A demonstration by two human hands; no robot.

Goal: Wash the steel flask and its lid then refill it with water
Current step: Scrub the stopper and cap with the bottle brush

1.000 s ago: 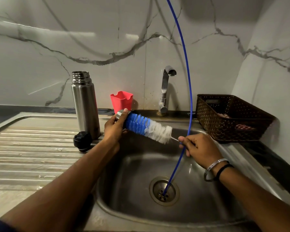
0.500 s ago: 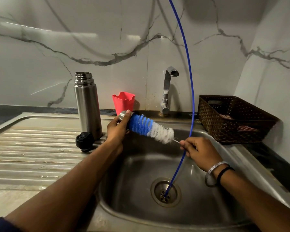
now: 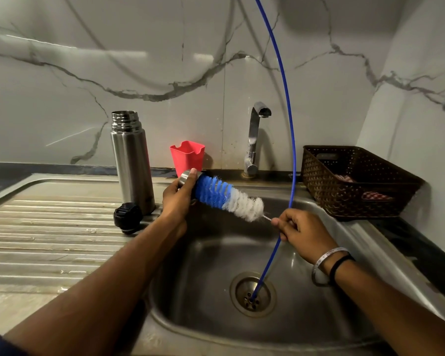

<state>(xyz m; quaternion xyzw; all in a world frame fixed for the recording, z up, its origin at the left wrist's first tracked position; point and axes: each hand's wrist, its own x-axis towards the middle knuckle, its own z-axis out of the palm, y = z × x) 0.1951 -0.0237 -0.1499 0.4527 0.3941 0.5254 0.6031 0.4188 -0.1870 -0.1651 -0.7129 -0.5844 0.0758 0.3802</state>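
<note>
The steel flask (image 3: 132,163) stands upright and uncapped on the drainboard left of the sink. Its black stopper (image 3: 127,217) lies at the flask's foot. My left hand (image 3: 176,199) grips the small steel lid cup (image 3: 186,176), held on its side over the sink's left rim. A blue and white bottle brush (image 3: 229,197) is pushed into the cup's mouth. My right hand (image 3: 299,232) pinches the brush's wire handle over the sink bowl.
A steel sink bowl (image 3: 306,325) with a drain (image 3: 252,295) lies below my hands. A thin blue hose (image 3: 289,140) hangs down into the drain. At the back stand the tap (image 3: 254,140) and a red cup (image 3: 187,156). A brown basket (image 3: 355,181) sits to the right.
Both hands, the lid cup and the brush stay nearly in place over the sink; the brush shifts only slightly inside the cup.
</note>
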